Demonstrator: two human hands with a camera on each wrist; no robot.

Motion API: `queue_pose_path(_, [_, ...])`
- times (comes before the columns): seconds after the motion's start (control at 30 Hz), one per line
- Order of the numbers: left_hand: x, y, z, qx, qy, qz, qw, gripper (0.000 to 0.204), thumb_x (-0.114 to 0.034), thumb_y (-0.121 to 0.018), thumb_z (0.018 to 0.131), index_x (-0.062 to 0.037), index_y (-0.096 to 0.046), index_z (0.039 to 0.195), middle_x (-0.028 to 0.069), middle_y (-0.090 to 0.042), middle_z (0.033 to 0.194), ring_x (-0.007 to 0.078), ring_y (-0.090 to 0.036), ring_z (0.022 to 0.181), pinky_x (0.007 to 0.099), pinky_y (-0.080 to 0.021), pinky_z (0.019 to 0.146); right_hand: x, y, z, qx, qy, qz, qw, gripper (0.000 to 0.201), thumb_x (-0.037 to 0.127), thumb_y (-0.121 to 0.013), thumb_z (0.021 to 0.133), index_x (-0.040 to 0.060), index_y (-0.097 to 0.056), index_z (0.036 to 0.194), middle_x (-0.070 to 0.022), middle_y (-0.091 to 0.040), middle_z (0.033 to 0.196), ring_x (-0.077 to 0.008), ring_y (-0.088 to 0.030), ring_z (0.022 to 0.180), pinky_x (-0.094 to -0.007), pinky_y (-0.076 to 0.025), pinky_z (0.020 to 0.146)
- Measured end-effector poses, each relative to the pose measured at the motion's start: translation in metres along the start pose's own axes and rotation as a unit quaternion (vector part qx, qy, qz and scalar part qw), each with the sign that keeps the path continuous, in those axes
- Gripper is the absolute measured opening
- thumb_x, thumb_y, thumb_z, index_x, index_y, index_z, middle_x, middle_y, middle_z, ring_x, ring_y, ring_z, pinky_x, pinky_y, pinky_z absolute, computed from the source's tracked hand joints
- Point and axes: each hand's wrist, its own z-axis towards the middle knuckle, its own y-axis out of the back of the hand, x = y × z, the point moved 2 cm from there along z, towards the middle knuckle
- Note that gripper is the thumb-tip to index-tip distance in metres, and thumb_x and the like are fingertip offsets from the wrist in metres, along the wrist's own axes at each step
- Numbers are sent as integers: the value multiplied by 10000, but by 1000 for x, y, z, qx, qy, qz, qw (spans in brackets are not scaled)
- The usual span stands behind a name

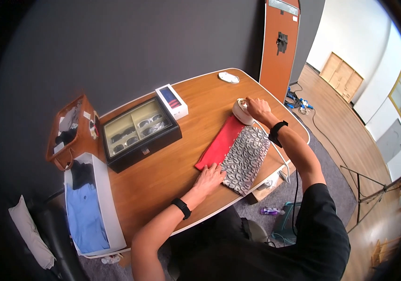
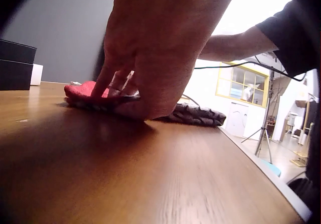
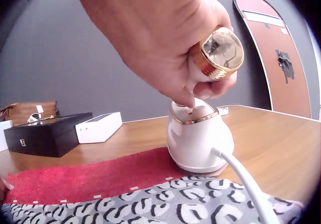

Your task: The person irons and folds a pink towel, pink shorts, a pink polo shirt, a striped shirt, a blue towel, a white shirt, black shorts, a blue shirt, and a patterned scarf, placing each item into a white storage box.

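Observation:
A small white steam iron with gold trim stands on the far end of a folded cloth. My right hand grips the iron's handle from above, and its white cord trails off over the cloth. One side of the cloth is a red band; the other is a grey and black animal-print part. On the near end of the cloth rests my left hand, fingers spread and pressing it down at the red and printed border. In the left wrist view its fingertips touch the red edge.
A black glasses case with a clear lid and a white box stand at the back left. Further left are a brown basket and a white bin of clothes. A white oval plate lies at the far edge.

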Motion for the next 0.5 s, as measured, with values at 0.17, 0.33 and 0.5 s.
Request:
queue_pose_path(0.17, [27, 24, -4, -13, -26, -128, 991, 298, -8, -655, 785, -40, -613, 1078, 129, -590, 1117, 350, -570, 1118, 488, -532, 939, -11, 60, -48, -40, -22, 2, 999, 334, 186, -528, 968, 130, -653, 1273, -244, -743, 907, -416, -746, 831, -518, -588, 680])
queue_pose_path(0.33, [48, 53, -6, 29, -89, 26, 995, 692, -53, -642, 831, -167, -519, 1502, 143, -446, 1582, 385, -438, 1425, 506, -440, 1154, -39, 88, -110, -74, 22, 101, 992, 455, 227, -628, 922, 134, -597, 1366, -263, -725, 904, -447, -710, 837, -531, -563, 731])
queue_pose_path(0.5, [52, 3, -11, 37, -46, 37, 998, 636, -103, -583, 920, -169, -476, 1544, 219, -457, 1566, 456, -543, 1323, 495, -608, 905, -59, 94, -158, -39, -14, 125, 991, 490, 231, -657, 902, 135, -598, 1379, -252, -731, 931, -450, -704, 836, -530, -557, 738])
